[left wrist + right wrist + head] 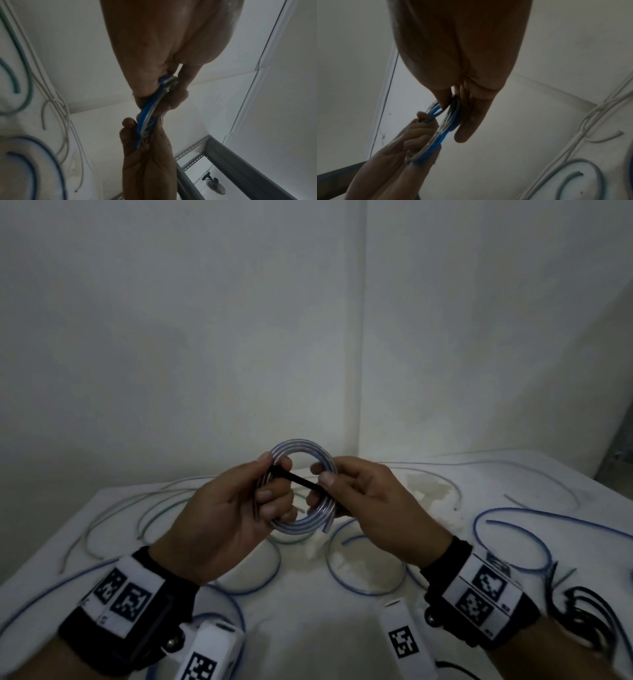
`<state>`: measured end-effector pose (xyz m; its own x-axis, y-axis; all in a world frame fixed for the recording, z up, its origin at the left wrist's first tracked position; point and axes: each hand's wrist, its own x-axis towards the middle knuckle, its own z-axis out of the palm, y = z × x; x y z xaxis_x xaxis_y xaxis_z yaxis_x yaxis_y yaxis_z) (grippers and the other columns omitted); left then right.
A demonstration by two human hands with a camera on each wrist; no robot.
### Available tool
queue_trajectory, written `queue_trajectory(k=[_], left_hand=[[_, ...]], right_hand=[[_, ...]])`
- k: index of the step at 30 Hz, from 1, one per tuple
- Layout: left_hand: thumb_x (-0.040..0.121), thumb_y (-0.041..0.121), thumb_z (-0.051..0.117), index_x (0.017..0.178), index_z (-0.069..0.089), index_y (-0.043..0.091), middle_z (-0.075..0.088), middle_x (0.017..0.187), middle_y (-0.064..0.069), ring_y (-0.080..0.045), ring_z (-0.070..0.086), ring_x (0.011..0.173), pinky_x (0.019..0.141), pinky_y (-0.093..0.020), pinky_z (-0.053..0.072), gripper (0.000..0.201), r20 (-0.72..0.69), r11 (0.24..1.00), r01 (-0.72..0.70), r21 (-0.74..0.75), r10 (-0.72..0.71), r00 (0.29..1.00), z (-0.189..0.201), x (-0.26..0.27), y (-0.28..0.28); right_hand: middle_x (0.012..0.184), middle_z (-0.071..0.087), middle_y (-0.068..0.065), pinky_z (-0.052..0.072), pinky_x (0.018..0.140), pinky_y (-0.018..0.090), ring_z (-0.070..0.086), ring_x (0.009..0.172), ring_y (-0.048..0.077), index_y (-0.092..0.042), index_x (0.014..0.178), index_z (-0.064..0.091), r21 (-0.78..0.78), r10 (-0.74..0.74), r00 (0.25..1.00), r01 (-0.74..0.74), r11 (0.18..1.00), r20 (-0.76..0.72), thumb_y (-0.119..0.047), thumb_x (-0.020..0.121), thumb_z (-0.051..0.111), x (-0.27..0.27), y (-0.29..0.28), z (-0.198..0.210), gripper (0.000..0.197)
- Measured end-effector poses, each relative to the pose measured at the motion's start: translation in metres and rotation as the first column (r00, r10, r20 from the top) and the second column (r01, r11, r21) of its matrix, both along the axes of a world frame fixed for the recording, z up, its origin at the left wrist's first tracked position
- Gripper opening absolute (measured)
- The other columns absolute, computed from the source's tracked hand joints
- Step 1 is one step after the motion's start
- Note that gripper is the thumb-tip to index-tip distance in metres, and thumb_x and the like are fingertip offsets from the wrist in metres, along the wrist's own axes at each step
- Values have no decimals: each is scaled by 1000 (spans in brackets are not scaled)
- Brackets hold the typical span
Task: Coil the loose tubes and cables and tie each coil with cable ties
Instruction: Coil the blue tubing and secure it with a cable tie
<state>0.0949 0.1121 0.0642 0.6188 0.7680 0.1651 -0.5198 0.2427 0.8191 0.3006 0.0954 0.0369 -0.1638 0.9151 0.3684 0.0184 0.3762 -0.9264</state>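
Note:
A small coil of clear tube with a blue stripe (301,451) is held up above the table between both hands. My left hand (270,491) grips the coil's left side, fingers curled round the strands. A black cable tie (301,481) runs across the coil's opening from the left hand's fingers to my right hand (323,479), whose thumb and forefinger pinch its free end. The right hand's other fingers lie against the coil's right side. In the left wrist view the coil (149,112) shows edge-on between the two hands, and the right wrist view has the coil (447,129) edge-on too.
Loose blue-striped tubes (363,590) curl on the white-covered table (308,618) below the hands. Green and grey tubes (154,508) lie at the left, thin ones at the back right. A black cable bundle (589,614) sits at the right edge. Walls close behind; a metal rack (223,155) to the side.

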Motion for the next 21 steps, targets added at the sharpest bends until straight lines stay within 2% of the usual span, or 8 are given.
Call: queue_trajectory(k=[4,7,10,13,15,17,19,21], left_hand=[[100,26,39,92,62,5,31,63,0,-12,36,50,58,-27,42,33,-76,985,-174,18,175,982,-8,-15,-10],[98,28,44,91,63,7,29,61,3,-9,31,48,55,-26,39,30,-37,989,-146,15,147,988,-14,-22,-12],[89,31,64,93,63,8,30,61,6,-7,31,48,54,-25,38,24,30,996,-80,32,79,996,-17,-25,-9],[98,29,48,90,63,9,29,59,7,-7,22,49,51,-23,35,26,84,997,-82,-10,82,993,-15,-23,-8],[100,28,38,88,62,9,26,59,7,-8,17,50,49,-22,33,32,105,995,-91,-34,95,990,-12,-20,-8],[100,27,38,87,61,9,24,59,7,-8,17,49,48,-22,32,32,119,996,-82,-45,87,989,-11,-17,-7],[99,27,38,86,61,9,25,57,7,-8,16,49,48,-22,31,32,110,995,-80,-54,86,990,-11,-11,-7],[99,27,38,85,61,10,27,56,8,-8,15,49,48,-22,30,32,104,995,-82,-54,87,991,-12,-5,-7]], right_hand=[[102,78,17,63,82,47,74,98,35,0,118,67,-152,98,992,-108,982,-76,-17,102,58,-19,-3,-5,25],[113,76,15,61,86,42,74,104,33,-3,120,61,-241,155,974,-192,951,-165,-25,99,58,-27,-5,-6,31],[109,77,10,62,88,45,74,98,30,4,115,61,-222,81,994,-97,970,-78,-26,101,59,-26,-7,-4,33],[107,77,12,63,82,42,71,91,23,-2,113,72,-187,79,996,-85,979,-36,-30,100,58,-17,-10,0,34],[109,75,17,62,76,41,68,87,28,-6,115,74,-237,113,983,-144,961,-141,-20,104,54,-10,-14,3,27],[107,72,20,61,70,38,66,83,29,-3,115,74,-249,141,961,-201,947,-237,-2,100,49,-4,-17,5,29],[106,73,21,61,71,35,69,85,28,2,114,72,-240,135,957,-198,950,-256,11,97,40,0,-19,7,37],[111,73,24,62,80,35,72,94,32,5,113,70,-223,138,954,-201,954,-267,13,95,34,0,-21,11,41]])
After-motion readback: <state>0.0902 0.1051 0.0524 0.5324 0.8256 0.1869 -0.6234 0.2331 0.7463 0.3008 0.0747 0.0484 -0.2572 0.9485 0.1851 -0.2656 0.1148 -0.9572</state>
